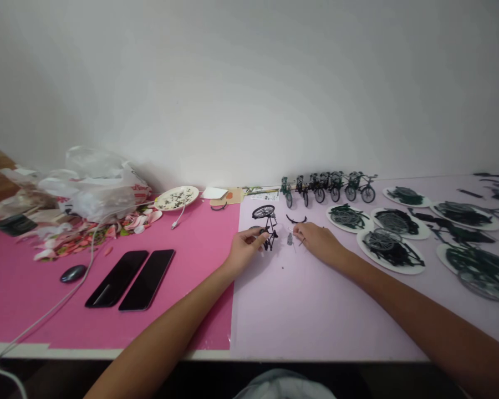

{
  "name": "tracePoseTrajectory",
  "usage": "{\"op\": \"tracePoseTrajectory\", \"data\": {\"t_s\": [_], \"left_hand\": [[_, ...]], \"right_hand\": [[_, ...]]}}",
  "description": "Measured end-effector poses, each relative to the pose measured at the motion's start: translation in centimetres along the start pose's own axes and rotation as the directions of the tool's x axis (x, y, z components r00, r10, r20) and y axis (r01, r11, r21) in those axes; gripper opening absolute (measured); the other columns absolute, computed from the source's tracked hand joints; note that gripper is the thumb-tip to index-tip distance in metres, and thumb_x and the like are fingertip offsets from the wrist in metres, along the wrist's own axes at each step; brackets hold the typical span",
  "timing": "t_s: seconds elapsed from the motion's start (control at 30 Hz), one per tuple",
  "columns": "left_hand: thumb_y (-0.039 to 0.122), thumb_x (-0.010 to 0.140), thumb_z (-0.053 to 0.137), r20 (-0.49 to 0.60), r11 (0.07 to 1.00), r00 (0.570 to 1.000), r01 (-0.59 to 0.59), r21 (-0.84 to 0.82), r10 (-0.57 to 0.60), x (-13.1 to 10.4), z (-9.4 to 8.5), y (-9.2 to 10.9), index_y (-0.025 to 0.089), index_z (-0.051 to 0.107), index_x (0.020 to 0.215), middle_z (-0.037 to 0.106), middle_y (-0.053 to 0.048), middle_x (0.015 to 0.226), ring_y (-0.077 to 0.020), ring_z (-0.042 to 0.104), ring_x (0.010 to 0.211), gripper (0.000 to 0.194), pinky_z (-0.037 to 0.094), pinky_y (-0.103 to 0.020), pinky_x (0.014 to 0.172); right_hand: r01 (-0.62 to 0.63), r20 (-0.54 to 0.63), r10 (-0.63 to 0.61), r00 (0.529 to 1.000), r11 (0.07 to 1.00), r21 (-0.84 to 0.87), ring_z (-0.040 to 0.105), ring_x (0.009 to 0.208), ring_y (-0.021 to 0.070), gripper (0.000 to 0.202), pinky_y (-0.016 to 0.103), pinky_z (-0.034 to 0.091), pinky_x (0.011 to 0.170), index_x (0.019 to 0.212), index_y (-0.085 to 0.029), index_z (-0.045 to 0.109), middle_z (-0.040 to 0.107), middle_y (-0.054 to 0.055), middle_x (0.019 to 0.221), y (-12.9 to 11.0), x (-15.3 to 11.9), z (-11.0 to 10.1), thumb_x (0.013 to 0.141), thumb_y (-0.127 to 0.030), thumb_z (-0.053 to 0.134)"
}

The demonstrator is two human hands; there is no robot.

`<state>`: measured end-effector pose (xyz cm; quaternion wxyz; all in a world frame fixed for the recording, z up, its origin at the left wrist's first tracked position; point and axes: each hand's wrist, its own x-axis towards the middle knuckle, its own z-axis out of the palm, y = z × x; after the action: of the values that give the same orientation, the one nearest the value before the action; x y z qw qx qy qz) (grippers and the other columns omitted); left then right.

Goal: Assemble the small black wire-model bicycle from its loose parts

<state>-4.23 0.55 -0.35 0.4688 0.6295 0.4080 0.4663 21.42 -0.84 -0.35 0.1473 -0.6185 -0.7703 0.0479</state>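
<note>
My left hand [249,246] pinches a small black model bicycle [270,231], tipped so that one spoked wheel [263,211] faces up. Part of the model is hidden behind the fingers. To its right, my right hand [310,237] is closed at the fingertips; thin slivers show at them, too small to name. Just left of those fingers lies a small grey part [290,239] on the pale sheet [316,310]. A curved black piece [296,219] rests beyond my right hand. Closer to me is a tiny dark bit [282,268].
Several finished model bicycles [326,188] stand along the wall. White plates [403,265] of bicycle parts fill the right side. On the pink left half are two phones [146,280], a mouse [74,273], a cable [92,246], a plate of small bits [177,198] and plastic bags [95,191].
</note>
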Motion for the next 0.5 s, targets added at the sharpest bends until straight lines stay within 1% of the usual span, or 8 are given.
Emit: {"op": "tracePoseTrajectory", "data": {"t_s": [0.1,0.2,0.23,0.3,0.37,0.5], "left_hand": [[0.061,0.077,0.082,0.01,1.0,1.0,-0.005,-0.01,0.006,-0.1,0.1,0.1,0.015,0.084,0.093,0.071,-0.004,0.073,-0.0133,0.053,0.056,0.049,0.044,-0.028,0.06],[0.06,0.078,0.082,0.039,1.0,0.999,-0.003,-0.025,0.004,-0.3,0.2,0.2,0.016,0.083,0.092,0.066,-0.002,0.068,-0.0141,0.054,0.058,0.046,0.045,-0.029,0.062],[0.059,0.078,0.082,0.05,0.999,0.999,-0.005,-0.033,0.007,-0.4,0.3,0.3,0.016,0.083,0.091,0.064,-0.002,0.067,-0.0144,0.054,0.058,0.045,0.046,-0.029,0.062],[0.059,0.079,0.082,0.074,0.999,0.997,-0.019,-0.049,0.022,-0.6,0.5,0.4,0.015,0.082,0.086,0.061,-0.001,0.065,-0.0148,0.054,0.059,0.044,0.046,-0.029,0.063],[0.058,0.08,0.082,0.093,0.998,0.995,-0.033,-0.059,0.039,-0.8,0.6,0.5,0.015,0.081,0.083,0.059,-0.001,0.065,-0.015,0.054,0.06,0.043,0.046,-0.03,0.063],[0.059,0.078,0.083,0.118,0.998,0.992,-0.026,-0.064,0.034,-1.1,1.0,0.7,0.013,0.082,0.09,0.062,-0.002,0.068,-0.0146,0.054,0.059,0.048,0.045,-0.03,0.062]], "right_hand": [[0.017,-0.102,-0.007,0.995,0.995,0.098,0.066,0.084,0.024,0.024,0.031,0.042,0.071,0.108,-0.023,0.064,0.072,0.009,0.101,-0.9,-0.4,0.2,0.108,-0.036,0.043],[0.116,-0.234,-0.057,0.971,0.963,0.245,0.067,0.084,0.0226,0.022,0.031,0.047,0.074,0.108,-0.023,0.063,0.072,0.008,0.103,-2.1,-1.1,0.5,0.106,-0.038,0.047],[0.155,-0.263,-0.076,0.962,0.944,0.292,0.066,0.083,0.022,0.022,0.031,0.048,0.075,0.107,-0.023,0.063,0.072,0.007,0.1,-2.5,-1.3,0.6,0.106,-0.039,0.048],[0.213,-0.29,-0.104,0.951,0.903,0.372,0.063,0.073,0.0203,0.024,0.03,0.047,0.07,0.105,-0.023,0.062,0.07,0.005,0.088,-3.5,-1.8,0.8,0.106,-0.042,0.048],[0.257,-0.319,-0.115,0.941,0.857,0.447,0.058,0.065,0.0191,0.024,0.03,0.044,0.065,0.103,-0.023,0.061,0.064,0.002,0.078,-4.2,-2.2,0.8,0.105,-0.043,0.048],[0.27,-0.327,-0.114,0.938,0.832,0.485,0.049,0.058,0.0163,0.03,0.028,0.039,0.059,0.101,-0.022,0.06,0.05,-0.003,0.066,-5.1,-2.6,0.9,0.106,-0.049,0.047]]}}
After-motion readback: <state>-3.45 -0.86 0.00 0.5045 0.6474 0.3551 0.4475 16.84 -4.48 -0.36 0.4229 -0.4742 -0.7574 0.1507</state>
